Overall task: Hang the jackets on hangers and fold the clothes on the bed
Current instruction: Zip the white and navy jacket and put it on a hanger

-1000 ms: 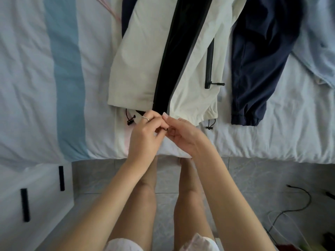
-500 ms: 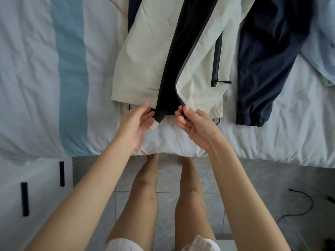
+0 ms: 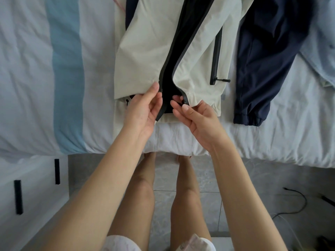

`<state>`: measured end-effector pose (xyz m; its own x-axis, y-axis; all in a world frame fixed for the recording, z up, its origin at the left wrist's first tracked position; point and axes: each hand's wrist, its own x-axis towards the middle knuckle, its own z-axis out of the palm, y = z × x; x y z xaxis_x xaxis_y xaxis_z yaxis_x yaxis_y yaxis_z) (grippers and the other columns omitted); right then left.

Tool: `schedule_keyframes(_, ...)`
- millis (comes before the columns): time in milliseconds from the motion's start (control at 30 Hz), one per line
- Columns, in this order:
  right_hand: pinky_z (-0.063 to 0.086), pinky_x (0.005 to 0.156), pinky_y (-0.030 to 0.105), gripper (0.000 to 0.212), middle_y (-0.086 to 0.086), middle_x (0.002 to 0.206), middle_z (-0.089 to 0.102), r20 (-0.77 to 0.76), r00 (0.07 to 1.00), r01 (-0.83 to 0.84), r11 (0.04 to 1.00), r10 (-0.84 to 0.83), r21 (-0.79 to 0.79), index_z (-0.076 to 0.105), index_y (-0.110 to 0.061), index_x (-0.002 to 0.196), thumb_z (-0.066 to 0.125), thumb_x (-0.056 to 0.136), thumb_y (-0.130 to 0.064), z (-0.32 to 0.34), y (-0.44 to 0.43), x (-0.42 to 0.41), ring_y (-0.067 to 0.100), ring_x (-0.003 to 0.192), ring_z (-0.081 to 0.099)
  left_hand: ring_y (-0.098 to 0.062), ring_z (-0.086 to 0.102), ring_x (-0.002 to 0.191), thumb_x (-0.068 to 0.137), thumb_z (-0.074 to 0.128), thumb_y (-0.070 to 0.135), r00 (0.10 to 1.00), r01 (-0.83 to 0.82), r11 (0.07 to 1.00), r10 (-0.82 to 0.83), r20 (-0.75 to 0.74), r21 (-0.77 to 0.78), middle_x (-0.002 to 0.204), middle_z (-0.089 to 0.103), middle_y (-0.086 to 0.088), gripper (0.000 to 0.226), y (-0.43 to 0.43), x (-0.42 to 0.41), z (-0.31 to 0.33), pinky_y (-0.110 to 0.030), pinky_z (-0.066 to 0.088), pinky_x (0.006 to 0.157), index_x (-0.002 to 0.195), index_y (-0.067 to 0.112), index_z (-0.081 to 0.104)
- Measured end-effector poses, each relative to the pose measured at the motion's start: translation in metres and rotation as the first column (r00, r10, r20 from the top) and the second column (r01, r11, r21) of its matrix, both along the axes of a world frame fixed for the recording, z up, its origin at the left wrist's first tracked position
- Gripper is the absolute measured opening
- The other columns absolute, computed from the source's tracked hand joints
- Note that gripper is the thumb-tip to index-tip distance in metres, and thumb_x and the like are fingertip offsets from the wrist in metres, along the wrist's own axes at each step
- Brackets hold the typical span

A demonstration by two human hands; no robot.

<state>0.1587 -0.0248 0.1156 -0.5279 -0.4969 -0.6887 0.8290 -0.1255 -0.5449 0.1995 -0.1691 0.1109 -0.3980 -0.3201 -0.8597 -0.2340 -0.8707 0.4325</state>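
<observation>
Jacket (image 3: pixel 148 51) fronts pinched by left hand (image 3: pixel 143 113) and right hand (image 3: pixel 197 122); zipper (image 3: pixel 185 101) may be jammed if ends are misaligned.

One cream jacket (image 3: pixel 150 51), one navy garment (image 3: pixel 262 60), one pale-blue garment (image 3: pixel 322 51); two hands: left hand (image 3: pixel 143 113), right hand (image 3: pixel 197 122).

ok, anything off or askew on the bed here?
Nothing damaged or spilled. The cream jacket lies unzipped, its front edges apart over dark lining; the left hand and right hand each pinch one bottom zip end. The navy garment beside it lies slanted and unfolded. A loose cable trails on the floor.
</observation>
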Motion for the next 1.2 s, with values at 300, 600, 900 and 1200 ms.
schedule_keyframes(300,0.056,0.079,0.026,0.011,0.006,0.09,0.073,-0.037,0.974,0.226,0.968,-0.224,0.111,0.06,0.003,0.099,0.056,0.09,-0.003,0.022,-0.01,-0.005,0.016,0.095,0.07,-0.008,0.067,0.077,0.082,0.068,0.008,0.984,0.135,0.971,-0.155,-0.091,-0.196,0.08,0.069,-0.002,0.004,0.016,-0.01,0.043,-0.015,0.051,0.068,0.085,0.006,0.067)
schedule_keyframes(600,0.056,0.076,0.019,0.032,0.003,0.075,0.071,0.079,0.931,0.352,0.934,-0.357,0.062,0.071,-0.011,0.065,0.055,0.091,0.0,0.035,-0.03,0.007,0.009,0.075,0.069,-0.014,0.068,0.074,0.084,0.066,0.002,0.998,0.031,0.981,-0.04,-0.04,-0.194,0.085,0.068,-0.012,0.005,0.033,-0.016,0.048,-0.019,0.054,0.069,0.088,-0.002,0.066)
schedule_keyframes(900,0.056,0.079,0.02,0.016,0.005,0.078,0.069,0.108,0.907,0.395,0.911,-0.407,0.121,0.065,-0.004,0.077,0.057,0.091,-0.002,0.032,-0.038,0.014,0.011,0.078,0.068,-0.008,0.064,0.066,0.084,0.067,0.003,1.0,-0.007,0.977,0.002,-0.025,-0.213,0.07,0.066,-0.002,0.009,0.036,-0.018,0.05,-0.017,0.053,0.063,0.076,0.006,0.065)
schedule_keyframes(1200,0.056,0.085,0.024,0.015,0.007,0.081,0.068,0.1,0.901,0.402,0.9,-0.421,0.166,0.064,-0.004,0.076,0.059,0.09,-0.002,0.037,-0.034,0.01,0.015,0.083,0.067,-0.016,0.067,0.075,0.081,0.07,0.001,1.0,-0.002,0.94,-0.001,-0.011,-0.34,0.072,0.07,-0.003,0.011,0.045,-0.02,0.05,-0.026,0.056,0.073,0.073,0.008,0.066)
